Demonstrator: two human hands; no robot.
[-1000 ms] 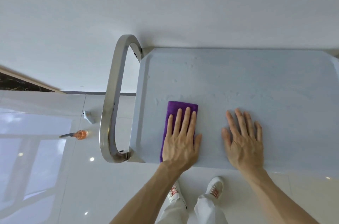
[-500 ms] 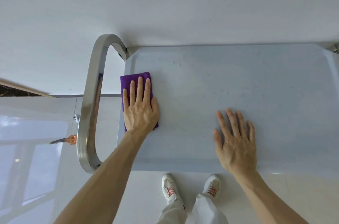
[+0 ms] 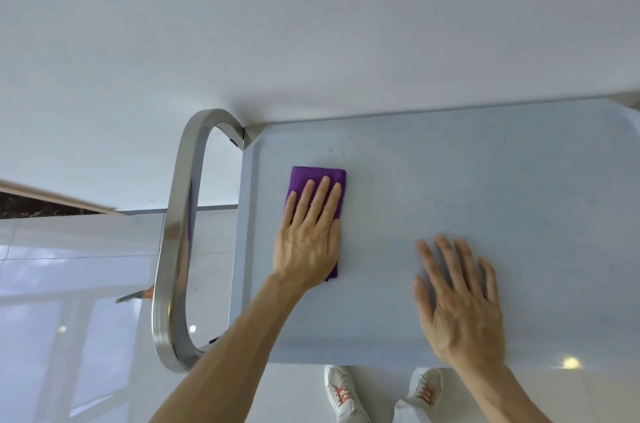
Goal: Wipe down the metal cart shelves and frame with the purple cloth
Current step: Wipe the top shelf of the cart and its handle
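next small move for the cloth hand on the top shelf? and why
Probably slide the left hand, pressed flat on the purple cloth, rightward along the top shelf. The cloth sits near the handle end, and specks show on the shelf beyond it. The right hand rests flat, bracing the cart.

A soft purple cloth (image 3: 317, 176) lies on the cart's matt, finely speckled grey shelf (image 3: 450, 180); left of the shelf, the polished metal handle (image 3: 180, 214) gleams above glossy white floor tiles (image 3: 69, 266).
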